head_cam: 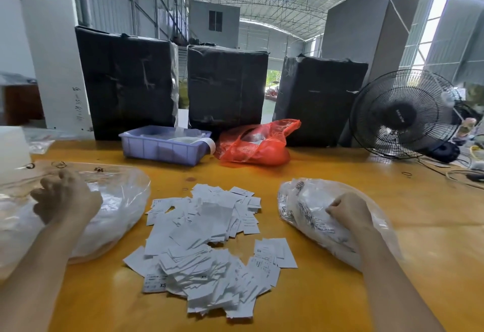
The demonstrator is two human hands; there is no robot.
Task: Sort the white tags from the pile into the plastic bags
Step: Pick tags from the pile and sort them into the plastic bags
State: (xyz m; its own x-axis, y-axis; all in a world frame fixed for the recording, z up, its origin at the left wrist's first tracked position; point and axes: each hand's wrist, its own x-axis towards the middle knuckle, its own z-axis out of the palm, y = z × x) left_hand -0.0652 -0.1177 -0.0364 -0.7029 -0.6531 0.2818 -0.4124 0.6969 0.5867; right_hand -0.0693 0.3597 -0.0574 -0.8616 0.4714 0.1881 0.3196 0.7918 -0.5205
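**Both hands at the bags, the pile waiting between them**

The white tags (207, 250) lie in a loose heap on the yellow table (327, 292), near the front edge and about midway between its left and right sides. That middle spot looks deliberate: either hand can reach the heap and carry a tag sideways to a bag without crossing the other.

A clear plastic bag sits on each side. The left bag (117, 200) lies toward the left edge, slack and already partly filled with white. The left hand (65, 198) is at its near side, fingers curled, probably gathering the film to hold the mouth open, though whether it has a tag or only plastic I cannot tell.

The right bag (309, 206) lies toward the right edge, packed with printed tags. The right hand (351, 211) rests on top of it, fingers bent and pinched against the film, seemingly steadying it or pushing something in; what is between the fingertips is hidden.

Toward the back edge stand a lilac tray (159, 148), a red bag (254, 145) and a black fan (403, 114), out of the working reach. Much of the heap remains, so the sorting seems far from finished.
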